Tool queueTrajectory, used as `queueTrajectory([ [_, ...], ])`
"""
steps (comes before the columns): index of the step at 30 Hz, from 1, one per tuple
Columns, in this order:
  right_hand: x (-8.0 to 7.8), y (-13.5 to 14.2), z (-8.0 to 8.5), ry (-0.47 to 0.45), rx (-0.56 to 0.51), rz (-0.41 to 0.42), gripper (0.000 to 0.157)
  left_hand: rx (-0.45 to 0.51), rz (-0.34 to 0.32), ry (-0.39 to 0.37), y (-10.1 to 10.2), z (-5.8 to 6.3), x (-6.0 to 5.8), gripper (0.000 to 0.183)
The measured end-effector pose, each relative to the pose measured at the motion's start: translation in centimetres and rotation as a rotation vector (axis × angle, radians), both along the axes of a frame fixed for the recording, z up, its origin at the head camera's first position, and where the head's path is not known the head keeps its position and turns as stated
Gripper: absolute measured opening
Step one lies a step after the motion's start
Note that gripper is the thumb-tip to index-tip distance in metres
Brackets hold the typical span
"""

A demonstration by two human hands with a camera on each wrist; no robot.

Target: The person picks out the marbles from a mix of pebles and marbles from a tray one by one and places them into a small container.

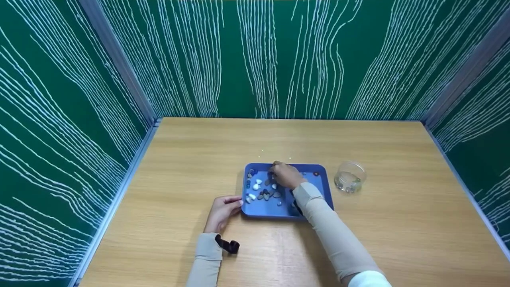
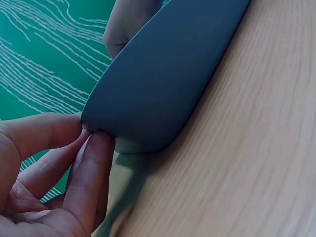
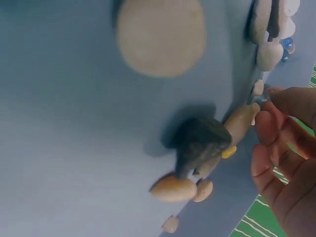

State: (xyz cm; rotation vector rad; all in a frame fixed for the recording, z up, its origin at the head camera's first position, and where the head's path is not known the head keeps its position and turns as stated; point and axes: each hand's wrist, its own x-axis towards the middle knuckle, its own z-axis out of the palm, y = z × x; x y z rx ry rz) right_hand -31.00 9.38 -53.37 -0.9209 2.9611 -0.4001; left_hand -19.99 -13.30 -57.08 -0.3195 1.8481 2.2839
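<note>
A blue tray (image 1: 299,195) lies on the table with white, grey and brown stones and a few coloured glass pieces in it. At its left side my left hand (image 1: 223,211) pinches the rim; the left wrist view shows fingertips (image 2: 98,143) against the tray's outer wall (image 2: 153,74). Over the far part of the tray is my right hand (image 1: 287,175). In the right wrist view its thumb and finger pinch a clear bluish glass piece (image 3: 260,98), partly hidden by the fingers. Beside it lie a beige stone (image 3: 239,123), a dark stone (image 3: 202,140) and a yellow piece (image 3: 229,152).
Right of the tray stands a clear round container (image 1: 350,177) with glass pieces at its bottom. Small pale bits (image 1: 290,158) lie on the wooden table (image 1: 191,159) behind the tray. A dark strap (image 1: 228,244) hangs from the left wrist. Green, white-streaked panels (image 1: 229,59) enclose the table.
</note>
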Motion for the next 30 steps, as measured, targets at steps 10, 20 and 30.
queueTrajectory([
  [10, -0.07, 0.06, -0.49, -0.007, 0.006, -0.002, 0.017, -0.012, -0.009, -0.011, 0.13, 0.06, 0.01, 0.033],
  [20, -0.11, 0.26, -0.86, -0.037, -0.036, 0.01, 0.014, -0.004, -0.009, -0.002, 0.14, -0.03, -0.05, 0.033],
  [30, -0.11, 0.44, -0.67, -0.048, -0.048, 0.018, 0.013, 0.021, -0.01, 0.002, -0.04, -0.12, -0.03, 0.035],
])
